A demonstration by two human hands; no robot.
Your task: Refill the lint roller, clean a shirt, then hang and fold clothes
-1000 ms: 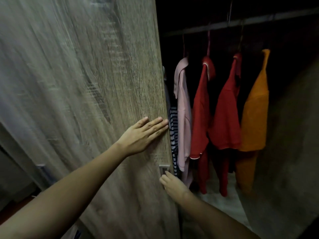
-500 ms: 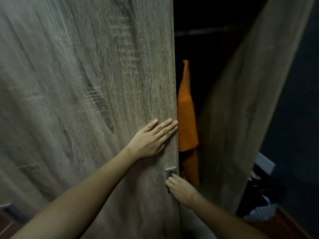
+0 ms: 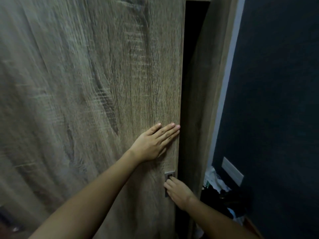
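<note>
Your left hand (image 3: 153,144) lies flat on the wardrobe door (image 3: 86,100), fingers straight and together, their tips right at the door's free edge. Below it, your right hand (image 3: 179,192) has its fingers bent, tips hooked into the small metal pull (image 3: 170,175) let into the door face. Just past your left fingertips only a narrow dark gap (image 3: 189,83) separates the door from the wardrobe's side panel (image 3: 212,83). Nothing inside can be made out, so no hung clothes show.

Judge the door as a large, stiff, fairly heavy slab. It will likely carry its own momentum, so ease it home rather than shoving. The wood-grain face offers your flat palm friction only. The pull is the one real hold, and it is shallow, good for fingertips and no more. Keep your left fingertips on the face, not wrapped over the edge, or the closing gap could nip them.

To the right of your right hand, low against the dark wall (image 3: 276,100) and under a pale wall plate (image 3: 232,170), sits a heap (image 3: 215,183) of what looks like soft fabric and bags. It is too dim to tell which.
</note>
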